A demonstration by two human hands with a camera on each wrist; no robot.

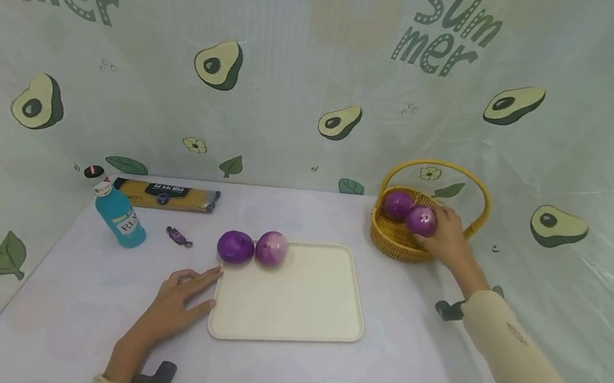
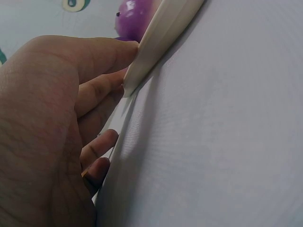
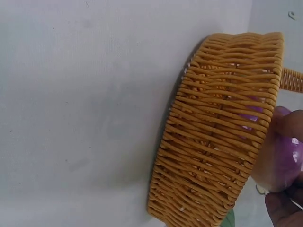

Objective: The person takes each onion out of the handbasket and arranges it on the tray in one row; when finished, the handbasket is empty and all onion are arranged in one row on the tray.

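In the head view, my right hand grips a glossy purple onion at the wicker basket. The right wrist view shows this onion, purple fading to cream, right at the basket's rim, with fingertips round it. Another purple onion lies inside the basket. My left hand lies beside the cream tray, its thumb and fingertips touching the tray's left rim. At the tray's far left corner sit a dark purple onion and a paler one.
A blue bottle leans in view at the back left, near a yellow pasta packet. A small purple wrapped candy lies in front of them. The basket's arched handle rises above it; a patterned curtain hangs behind.
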